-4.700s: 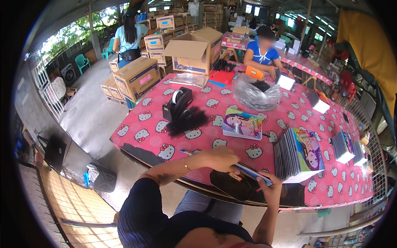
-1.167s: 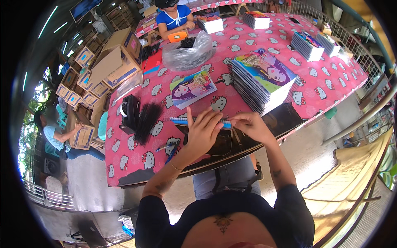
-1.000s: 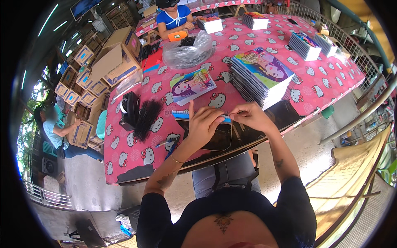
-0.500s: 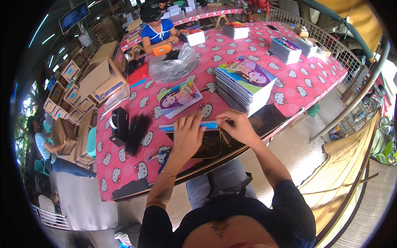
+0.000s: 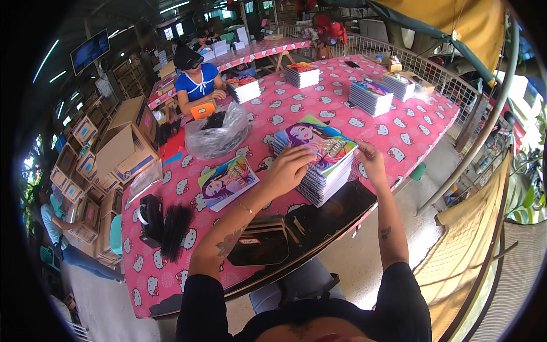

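Tall stack of spiral-bound notebooks with colourful cartoon-girl covers [image 5: 320,161], standing near the front edge of the pink cat-patterned tablecloth [image 5: 399,122]; left hand [image 5: 292,169] laid flat on the top cover, fingers extended and slightly apart; right hand [image 5: 369,161] against the stack's right side, fingers curled at its edge, exact grip not discernible. Just left, single loose notebook with a similar cover [image 5: 227,182]; farther back, crumpled clear plastic bag [image 5: 217,137]; at near left, bundle of black strips [image 5: 174,231]; across the table, seated person in a blue top [image 5: 199,85].
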`<state>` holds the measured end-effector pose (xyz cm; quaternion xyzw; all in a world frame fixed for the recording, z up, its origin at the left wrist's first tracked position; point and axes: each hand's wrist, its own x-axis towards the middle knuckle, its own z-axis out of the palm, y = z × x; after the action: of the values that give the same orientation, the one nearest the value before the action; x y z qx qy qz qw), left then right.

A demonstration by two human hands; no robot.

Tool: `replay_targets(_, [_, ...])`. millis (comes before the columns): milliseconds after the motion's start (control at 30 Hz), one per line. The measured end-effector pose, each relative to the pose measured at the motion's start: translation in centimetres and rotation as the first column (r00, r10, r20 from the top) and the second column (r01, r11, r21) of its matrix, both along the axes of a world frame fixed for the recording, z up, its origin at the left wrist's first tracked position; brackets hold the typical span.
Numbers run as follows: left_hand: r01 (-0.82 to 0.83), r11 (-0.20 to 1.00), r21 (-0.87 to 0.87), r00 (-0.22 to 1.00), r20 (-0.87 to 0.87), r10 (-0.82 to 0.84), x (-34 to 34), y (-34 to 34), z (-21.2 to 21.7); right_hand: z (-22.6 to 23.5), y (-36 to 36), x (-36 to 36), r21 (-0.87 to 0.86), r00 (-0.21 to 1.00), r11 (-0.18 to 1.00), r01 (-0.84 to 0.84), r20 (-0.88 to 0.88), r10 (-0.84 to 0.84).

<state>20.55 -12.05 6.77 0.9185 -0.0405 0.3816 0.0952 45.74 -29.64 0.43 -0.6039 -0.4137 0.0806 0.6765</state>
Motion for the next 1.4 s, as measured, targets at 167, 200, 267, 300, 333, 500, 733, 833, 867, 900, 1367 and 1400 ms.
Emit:
replay_targets(167, [-0.051, 0.999, -0.010, 0.993, -0.104, 0.050, -0.8, -1.6, 0.0, 1.3, -0.5, -1.4, -0.064, 1.000, 0.998, 0.006, -0.009, -0.007])
replay_targets(200, [-0.042, 0.999, -0.003, 0.993, -0.115, 0.042, -0.6, -1.4, 0.0, 1.4, -0.5, -1.4, -0.075, 0.999, 0.997, -0.003, -0.032, 0.001])
replay_targets(267, [-0.029, 1.000, -0.004, 0.995, -0.092, 0.029, -0.8, -1.3, -0.5, 1.3, -0.8, -1.1, -0.099, 0.997, 0.995, -0.027, -0.078, 0.019])
replay_targets(300, [-0.012, 1.000, -0.003, 0.997, -0.082, 0.012, -0.6, -1.4, -0.6, 1.1, -1.1, -1.0, -0.025, 0.998, 1.000, -0.016, -0.063, 0.015])
replay_targets(333, [0.035, 0.995, -0.097, 0.999, -0.025, -0.037, -0.9, -1.9, 0.3, 0.6, -1.2, -1.0, 0.051, 0.999, 0.999, -0.009, -0.053, 0.012])
replay_targets(500, [-0.349, 0.914, -0.207, 0.919, -0.268, 0.291, -12.3, 6.8, 0.7, 0.8, -6.3, -2.8, 0.123, 0.913, 0.918, 0.376, 0.119, -0.390])
replay_targets(733, [-0.582, 0.811, 0.059, 0.793, -0.179, 0.583, -20.2, 9.3, -12.5, 1.3, -5.0, -14.5, 0.219, 0.948, 0.948, 0.232, 0.167, -0.271])
replay_targets(833, [-0.514, 0.848, -0.129, 0.850, -0.211, 0.483, -20.6, 9.4, -10.9, 2.0, -2.5, -19.9, 0.107, 0.953, 0.987, -0.121, 0.292, 0.085])
replay_targets(867, [-0.484, 0.860, -0.163, 0.869, -0.209, 0.449, -20.4, 9.3, -10.3, 1.5, -1.6, -20.6, 0.051, 0.926, 0.978, -0.204, 0.333, 0.176])
replay_targets(900, [-0.519, 0.839, -0.163, 0.846, -0.233, 0.479, -20.8, 9.4, -10.2, 1.4, -0.6, -21.7, -0.003, 0.909, 0.953, -0.302, 0.301, 0.289])
replay_targets(1367, [-0.580, 0.784, -0.219, 0.808, -0.271, 0.523, -19.8, 13.1, -9.6, -9.4, 21.9, -20.7, -0.328, 0.961, 0.905, -0.271, -0.045, 0.272])
replay_targets(1400, [-0.598, 0.767, -0.230, 0.796, -0.279, 0.537, -19.9, 13.3, -9.6, -9.7, 22.2, -20.9, -0.320, 0.956, 0.902, -0.290, -0.051, 0.289])
